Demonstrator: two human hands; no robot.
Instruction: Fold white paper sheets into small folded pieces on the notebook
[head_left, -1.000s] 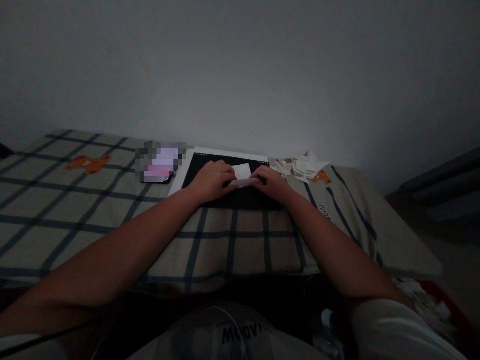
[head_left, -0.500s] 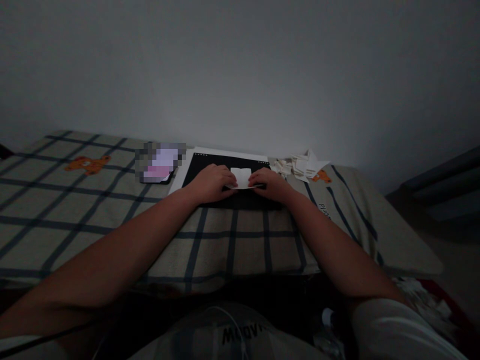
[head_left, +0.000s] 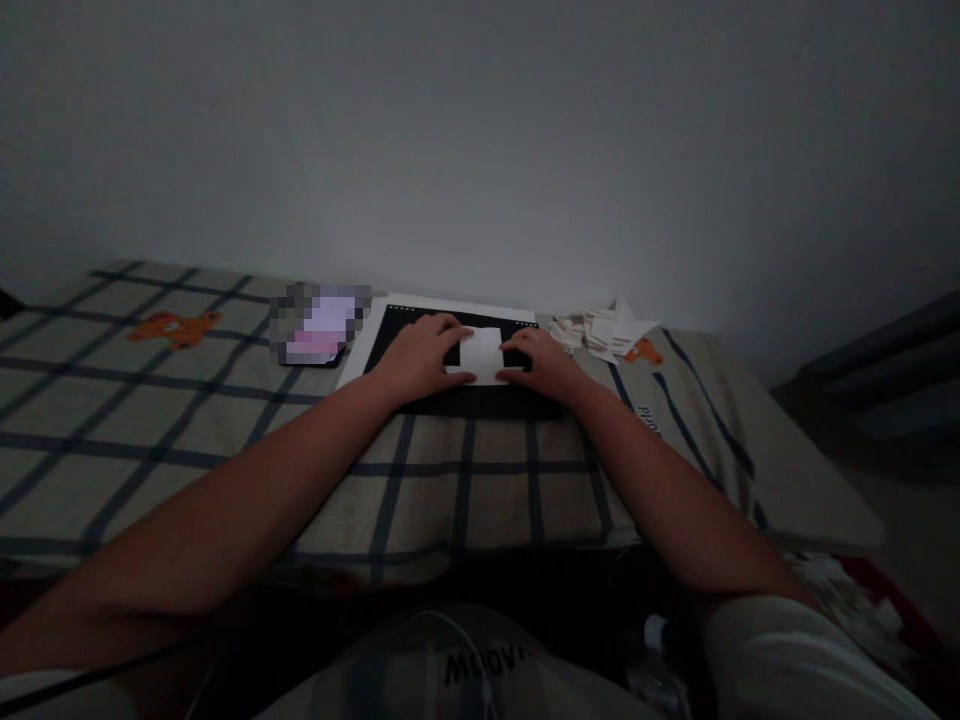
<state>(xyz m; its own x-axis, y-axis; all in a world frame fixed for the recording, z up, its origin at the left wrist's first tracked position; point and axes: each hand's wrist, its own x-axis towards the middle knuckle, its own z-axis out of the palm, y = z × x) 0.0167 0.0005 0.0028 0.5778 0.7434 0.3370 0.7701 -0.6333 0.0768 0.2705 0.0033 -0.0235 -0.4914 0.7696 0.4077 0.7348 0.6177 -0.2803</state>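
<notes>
My left fingers (head_left: 448, 325) lie stretched out and close together, their tips pressing down on the left edge of a small white square sheet of paper (head_left: 481, 355). My right fingers (head_left: 517, 343) do the same on its right edge, flat and lightly spread, with the thumb tucked against the sheet's near right corner. Neither set pinches the paper; both simply hold it flat from either side. My left hand (head_left: 417, 355) and right hand (head_left: 541, 362) rest palm down, well matched, with the sheet between them.

The paper lies on a black rectangular mat (head_left: 465, 385) whose far edge shows a row of pale dots. This mat sits on a larger white board (head_left: 367, 340) at the far edge of the bed, close against the grey wall (head_left: 480, 140).

Just right of the mat, near the far right corner, is a loose heap of small white folded paper pieces (head_left: 600, 330). Left of the board lies a blurred dark-edged flat object (head_left: 319, 325). All of it rests on a beige checked bedcover with dark lines and orange bears (head_left: 150, 400).
</notes>
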